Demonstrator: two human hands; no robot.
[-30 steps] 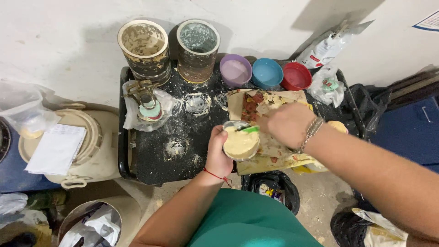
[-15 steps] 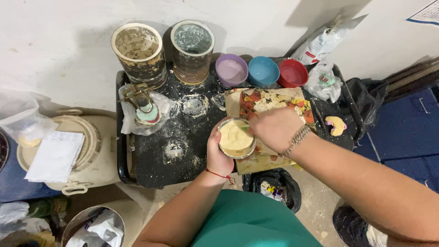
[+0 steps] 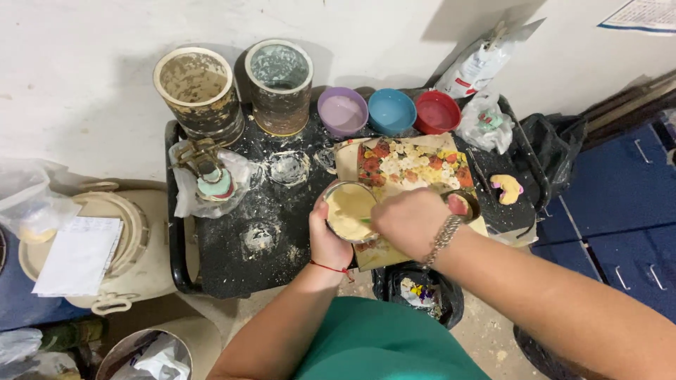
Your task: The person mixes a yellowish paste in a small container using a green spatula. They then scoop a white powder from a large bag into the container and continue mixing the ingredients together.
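Lowered from above the desk, right hand now pinches a green stick in the cup of thick batter, light, rigid, spillable, which left hand clasps by its wall.

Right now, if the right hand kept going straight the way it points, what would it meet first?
The right hand points leftward into the small cup of cream mix held by the left hand, so it likely meets the cup's contents first.

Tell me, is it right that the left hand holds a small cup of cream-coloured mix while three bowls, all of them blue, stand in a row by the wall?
Not quite. The head view shows the bowls differ: one purple bowl, one blue bowl, one red bowl. The left hand does hold the cup.
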